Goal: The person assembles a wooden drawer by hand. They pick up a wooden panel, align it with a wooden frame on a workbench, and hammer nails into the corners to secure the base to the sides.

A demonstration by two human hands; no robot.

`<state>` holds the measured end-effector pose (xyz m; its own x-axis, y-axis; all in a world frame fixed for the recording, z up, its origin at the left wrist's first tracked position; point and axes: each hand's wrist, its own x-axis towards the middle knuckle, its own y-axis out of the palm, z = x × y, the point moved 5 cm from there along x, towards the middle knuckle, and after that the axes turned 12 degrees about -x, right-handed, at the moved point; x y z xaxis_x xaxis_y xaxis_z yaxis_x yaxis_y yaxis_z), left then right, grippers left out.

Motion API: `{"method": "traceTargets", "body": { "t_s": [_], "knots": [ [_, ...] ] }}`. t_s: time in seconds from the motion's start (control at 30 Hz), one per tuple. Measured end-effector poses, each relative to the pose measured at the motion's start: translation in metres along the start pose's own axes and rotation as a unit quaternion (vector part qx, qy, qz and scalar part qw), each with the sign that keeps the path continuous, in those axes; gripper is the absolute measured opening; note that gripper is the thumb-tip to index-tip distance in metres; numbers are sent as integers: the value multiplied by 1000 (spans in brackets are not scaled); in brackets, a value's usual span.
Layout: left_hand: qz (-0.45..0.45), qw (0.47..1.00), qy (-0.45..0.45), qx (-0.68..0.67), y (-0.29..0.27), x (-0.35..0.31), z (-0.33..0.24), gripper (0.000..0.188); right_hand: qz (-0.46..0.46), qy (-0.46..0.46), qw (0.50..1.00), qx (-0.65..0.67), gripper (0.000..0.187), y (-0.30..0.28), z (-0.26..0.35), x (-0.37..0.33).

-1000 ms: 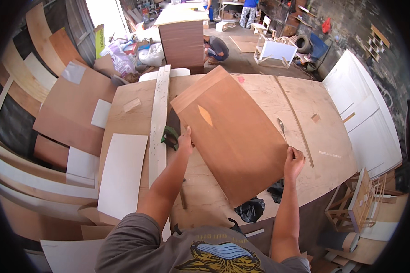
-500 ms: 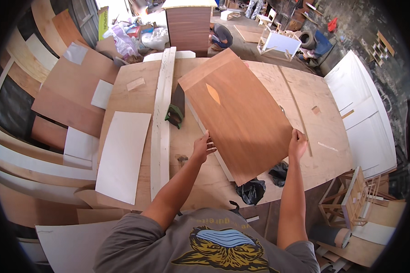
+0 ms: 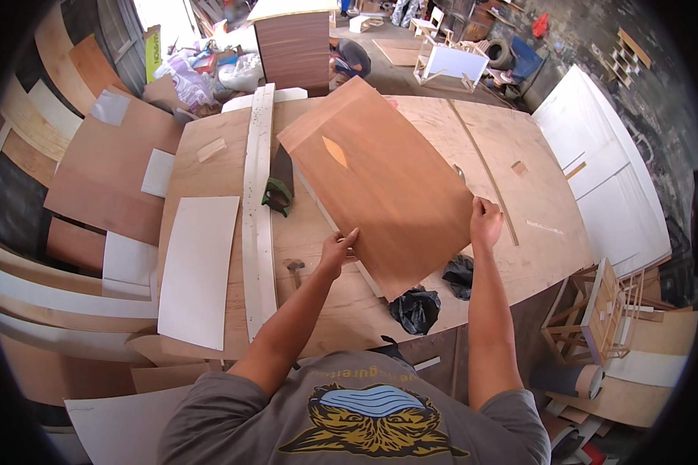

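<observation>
A brown plywood panel (image 3: pixel 388 186), with a pale leaf-shaped patch near its far left corner, is held tilted over the workbench (image 3: pixel 551 201). My left hand (image 3: pixel 338 251) grips its left edge near the close end, thumb on the top face. At the right near corner, my right hand (image 3: pixel 485 221) pinches the panel. Left of the panel lies a handsaw with a green and black handle (image 3: pixel 276 195). A hammer (image 3: pixel 295 269) rests by my left forearm, and a narrow pale strip (image 3: pixel 370 280) shows partly beneath the panel.
A long white beam (image 3: pixel 259 209) and a white board (image 3: pixel 198 271) lie on the left of the bench. Black plastic bags (image 3: pixel 415 310) sit at the near edge. White panels (image 3: pixel 601 170) lean at the right; a wooden frame (image 3: pixel 589 314) stands below. A person (image 3: pixel 350 59) crouches beyond the bench.
The view has shifted, so most things sit slightly further left. My left hand now has its thumb over the panel's edge, where its fingers were more spread before. The panel stays held in both hands.
</observation>
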<state>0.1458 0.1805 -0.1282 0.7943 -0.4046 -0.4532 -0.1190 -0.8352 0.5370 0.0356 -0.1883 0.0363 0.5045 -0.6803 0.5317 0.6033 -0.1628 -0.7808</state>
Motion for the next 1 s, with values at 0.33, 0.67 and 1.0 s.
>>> {"method": "traceTargets", "body": {
  "t_s": [0.33,0.67,1.0],
  "knots": [
    [-39,997,29,55,-1,-5,-8,56,116,-245,936,-223,73,-11,77,-80],
    [-8,999,1,50,1,-5,-12,45,258,-439,854,-104,81,-1,147,-223],
    [-25,996,3,87,1,-6,-14,49,69,-360,930,-16,56,-35,111,-126]
  ]
}}
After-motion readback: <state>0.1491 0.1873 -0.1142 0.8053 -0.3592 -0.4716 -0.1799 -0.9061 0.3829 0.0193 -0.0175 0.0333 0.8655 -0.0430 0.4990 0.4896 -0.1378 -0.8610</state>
